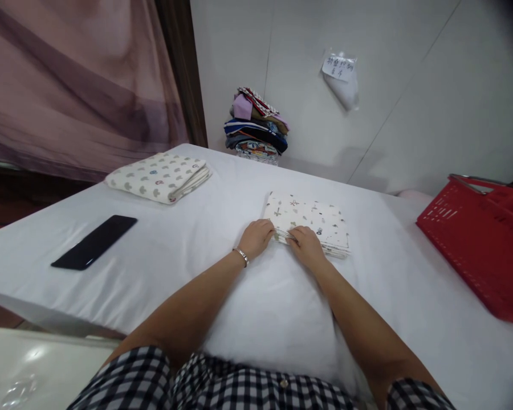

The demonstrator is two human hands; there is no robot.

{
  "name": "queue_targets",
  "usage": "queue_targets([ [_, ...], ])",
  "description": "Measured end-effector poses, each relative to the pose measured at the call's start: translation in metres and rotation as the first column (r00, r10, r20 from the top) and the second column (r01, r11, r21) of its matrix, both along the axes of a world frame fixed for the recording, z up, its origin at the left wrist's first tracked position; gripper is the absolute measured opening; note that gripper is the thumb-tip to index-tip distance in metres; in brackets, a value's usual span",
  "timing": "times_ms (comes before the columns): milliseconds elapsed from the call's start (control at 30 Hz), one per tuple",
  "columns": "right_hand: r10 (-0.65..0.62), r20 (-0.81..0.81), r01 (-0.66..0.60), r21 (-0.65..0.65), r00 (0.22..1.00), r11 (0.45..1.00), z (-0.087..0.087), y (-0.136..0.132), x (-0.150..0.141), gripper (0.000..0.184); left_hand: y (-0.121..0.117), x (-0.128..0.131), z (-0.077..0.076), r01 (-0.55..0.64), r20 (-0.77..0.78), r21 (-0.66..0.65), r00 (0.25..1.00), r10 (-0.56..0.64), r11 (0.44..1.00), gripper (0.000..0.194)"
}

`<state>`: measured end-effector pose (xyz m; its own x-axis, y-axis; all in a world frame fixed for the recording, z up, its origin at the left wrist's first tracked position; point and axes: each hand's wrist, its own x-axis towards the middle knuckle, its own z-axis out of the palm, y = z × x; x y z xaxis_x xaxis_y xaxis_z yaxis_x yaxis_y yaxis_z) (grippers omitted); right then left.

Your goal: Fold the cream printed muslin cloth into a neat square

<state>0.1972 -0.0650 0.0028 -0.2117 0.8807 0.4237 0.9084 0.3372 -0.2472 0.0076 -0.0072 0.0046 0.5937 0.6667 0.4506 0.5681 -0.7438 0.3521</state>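
Observation:
A folded white cloth with small printed motifs (314,219) lies on the white-covered table (196,250) in front of me. My left hand (256,238) rests at its near left corner, fingers curled onto the cloth's edge. My right hand (306,247) lies beside it on the near edge, fingers bent and pinching the folded layers. A thin bracelet circles my left wrist. Both forearms stretch out from checked sleeves at the bottom of the view.
Another folded patterned cloth (159,176) lies at the far left. A black phone (94,241) sits near the left edge. A pile of colourful folded clothes (256,128) stands against the wall. A red basket (481,242) is at the right.

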Motion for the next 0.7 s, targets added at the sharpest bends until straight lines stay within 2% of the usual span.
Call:
queue_targets([
  [200, -0.022, 0.046, 0.021, 0.024, 0.999, 0.999, -0.001, 0.001, -0.001, 0.02, 0.0, 0.001, 0.002, -0.002, -0.016, -0.011, 1.0, 0.002, 1.0, 0.014],
  [300, -0.038, 0.057, 0.036, 0.036, 0.998, 0.999, -0.002, 0.0, -0.001, 0.022, 0.001, -0.001, 0.001, 0.0, 0.021, -0.013, 1.0, 0.0, 1.0, 0.003],
  [400, -0.046, 0.061, 0.043, 0.042, 0.997, 0.998, -0.003, 0.0, -0.001, 0.021, 0.002, -0.007, -0.001, -0.038, 0.047, -0.038, 0.998, 0.04, 0.999, 0.013],
  [567, -0.03, 0.052, 0.028, 0.044, 0.998, 0.999, -0.003, -0.001, -0.001, 0.019, 0.002, -0.024, 0.001, -0.126, 0.082, -0.158, 0.987, 0.14, 0.979, 0.023],
  [700, -0.014, 0.038, 0.013, 0.035, 0.999, 0.999, -0.003, -0.001, -0.001, 0.02, 0.003, -0.034, 0.003, -0.181, 0.079, -0.337, 0.972, 0.219, 0.924, 0.019],
])
